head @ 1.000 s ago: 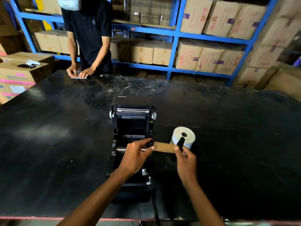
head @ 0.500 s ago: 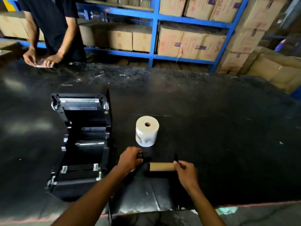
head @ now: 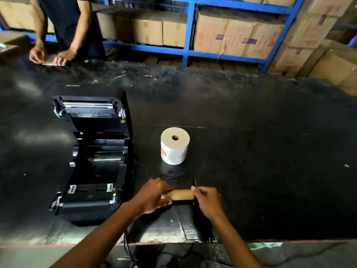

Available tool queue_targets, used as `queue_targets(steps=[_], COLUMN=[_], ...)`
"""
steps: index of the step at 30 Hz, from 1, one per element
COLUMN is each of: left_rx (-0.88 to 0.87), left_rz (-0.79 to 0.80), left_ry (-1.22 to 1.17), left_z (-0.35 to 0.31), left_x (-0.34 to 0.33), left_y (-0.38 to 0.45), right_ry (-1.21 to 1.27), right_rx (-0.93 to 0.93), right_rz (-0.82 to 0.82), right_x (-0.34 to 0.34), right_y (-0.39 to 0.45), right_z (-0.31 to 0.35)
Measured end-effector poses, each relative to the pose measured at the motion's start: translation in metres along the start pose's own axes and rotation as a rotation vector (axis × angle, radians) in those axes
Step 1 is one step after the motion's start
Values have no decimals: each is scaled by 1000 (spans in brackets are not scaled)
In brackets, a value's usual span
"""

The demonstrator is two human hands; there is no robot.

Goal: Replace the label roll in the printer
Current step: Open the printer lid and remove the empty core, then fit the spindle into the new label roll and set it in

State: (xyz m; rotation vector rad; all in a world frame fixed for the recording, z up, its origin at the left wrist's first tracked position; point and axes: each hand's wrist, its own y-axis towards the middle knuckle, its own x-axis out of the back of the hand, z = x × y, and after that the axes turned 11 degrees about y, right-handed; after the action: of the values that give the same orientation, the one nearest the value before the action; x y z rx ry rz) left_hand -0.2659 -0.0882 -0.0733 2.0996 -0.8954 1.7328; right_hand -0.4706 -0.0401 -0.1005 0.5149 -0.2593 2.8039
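The black label printer [head: 92,157] stands open on the left of the black table [head: 270,151], its roll bay bare. A full white label roll [head: 174,146] stands on end to its right. Near the table's front edge I hold an empty brown cardboard core [head: 182,194] sitting on a black spindle. My left hand [head: 152,196] grips the core's left end. My right hand [head: 207,202] pinches the black end guide of the spindle at the core's right end. A loose black guide plate [head: 172,174] lies flat between the roll and my hands.
Another person [head: 63,31] stands at the table's far left edge, handling a small white sheet [head: 52,63]. Blue shelving [head: 189,35] packed with cardboard boxes runs behind. More boxes are stacked at the right. Cables [head: 131,254] hang below the front edge.
I lifted the empty core on its spindle out of the printer and brought it right, down to the table's front. One black guide plate now lies on the table, off the spindle.
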Motion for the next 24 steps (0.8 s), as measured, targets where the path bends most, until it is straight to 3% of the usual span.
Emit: queue_targets(steps=[7,9,12,21,24], left_rx=[239,261,232,236,308], left_rz=[-133,-152,-22,74,-29], left_ry=[142,74,35,13,-191], left_z=[35,31,13,5,11], left_x=[52,51,29,-3,4], left_y=[-11,-7,4,15,24], right_ry=[-87,-139,-206,-395,-428], right_rx=[-46,-72,-49,-63,-36], right_rz=[-162,-81,63,14,-20], right_x=[52,50,24,9,18], right_y=[24,20,4,-13,3], right_z=[-11,-10,-7,6,21])
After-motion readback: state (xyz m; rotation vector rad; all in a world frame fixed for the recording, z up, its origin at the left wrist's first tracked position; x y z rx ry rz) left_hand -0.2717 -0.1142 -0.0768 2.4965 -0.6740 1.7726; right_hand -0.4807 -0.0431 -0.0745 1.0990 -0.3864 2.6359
